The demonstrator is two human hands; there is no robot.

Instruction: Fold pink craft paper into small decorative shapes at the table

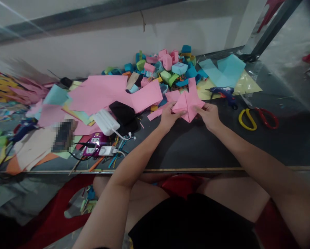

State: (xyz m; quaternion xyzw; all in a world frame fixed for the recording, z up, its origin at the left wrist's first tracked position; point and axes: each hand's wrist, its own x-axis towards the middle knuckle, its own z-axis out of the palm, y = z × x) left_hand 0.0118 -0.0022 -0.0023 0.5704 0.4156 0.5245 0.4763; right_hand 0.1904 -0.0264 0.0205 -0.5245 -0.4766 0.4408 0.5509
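The left hand (pixel 169 118) and right hand (pixel 209 116) both pinch folded pink paper (pixel 188 105). From there, scissors (pixel 252 120) lie at three o'clock, heaped paper shapes (pixel 167 62) at eleven.

white power bank (pixel 105 121) lies just beside purple power strip (pixel 101 138).

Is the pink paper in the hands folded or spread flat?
Folded: the pink paper shows a line down its middle and pointed, angled flaps, held by the left hand and right hand.
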